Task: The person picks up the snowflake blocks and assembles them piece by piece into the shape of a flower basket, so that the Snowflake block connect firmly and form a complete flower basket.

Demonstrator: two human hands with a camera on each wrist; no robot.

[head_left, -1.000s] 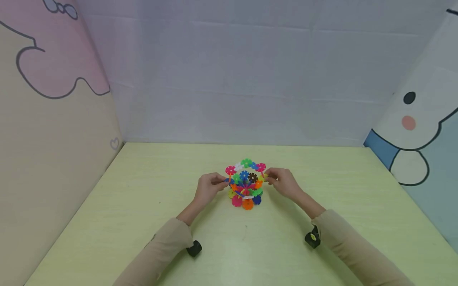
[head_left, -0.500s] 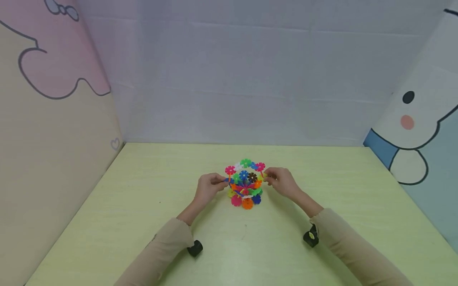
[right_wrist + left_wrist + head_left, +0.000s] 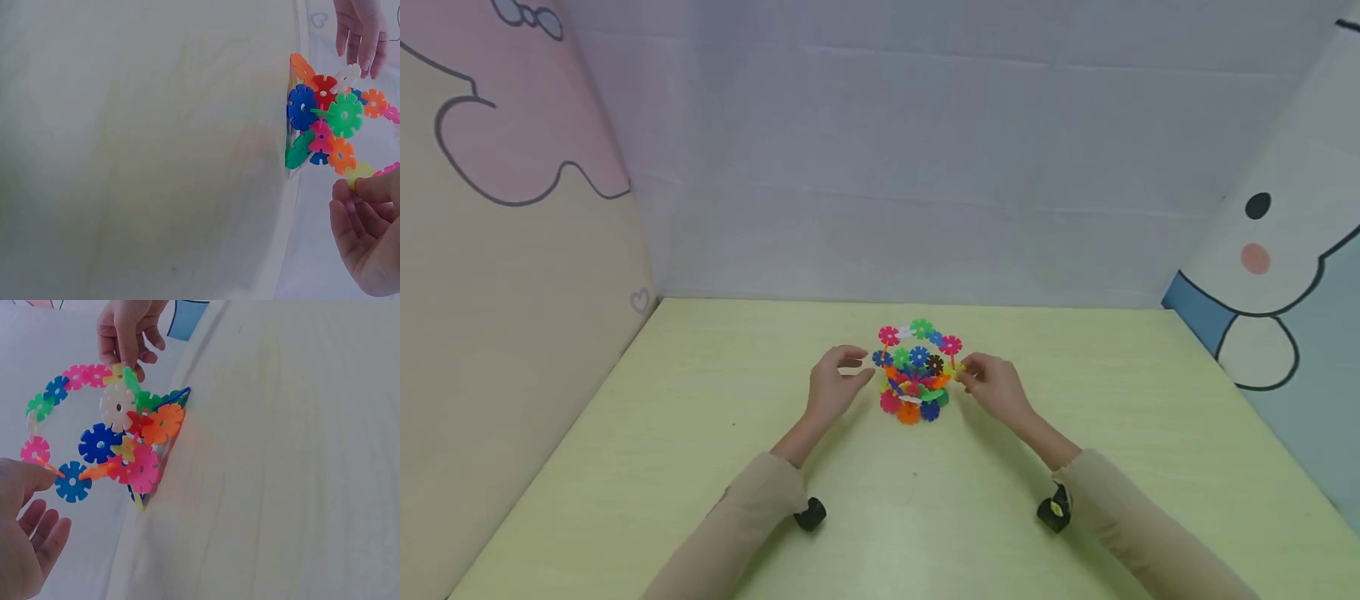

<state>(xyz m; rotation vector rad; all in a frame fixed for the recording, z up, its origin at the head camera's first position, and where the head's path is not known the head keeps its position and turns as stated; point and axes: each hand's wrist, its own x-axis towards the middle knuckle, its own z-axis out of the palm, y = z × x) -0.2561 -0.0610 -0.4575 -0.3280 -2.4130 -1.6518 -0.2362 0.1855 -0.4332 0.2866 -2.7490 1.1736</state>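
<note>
A basket-like structure of notched plastic snowflake discs [image 3: 919, 357] stands on the table, with an arched handle of linked discs over its top. My right hand [image 3: 996, 385] pinches a yellow disc [image 3: 359, 173] at the right foot of that arch. On the other side my left hand [image 3: 835, 385] is beside a blue disc [image 3: 73, 482], its thumb and fingers spread apart around nothing. In the left wrist view the thumb tip is close to this blue disc; whether it touches cannot be told. Part of the structure's far side is hidden.
The pale yellow-green table [image 3: 715, 467] spreads around the structure. A plain light curtain [image 3: 880, 167] hangs behind it. Cartoon-printed panels [image 3: 527, 275] close the left and right sides. A dark wrist camera [image 3: 810, 515] sits under each sleeve.
My left hand has let go of the blue disc and its fingers have spread. The structure has tilted or turned slightly, its base shifting up in the view. My right hand keeps its pinch.
</note>
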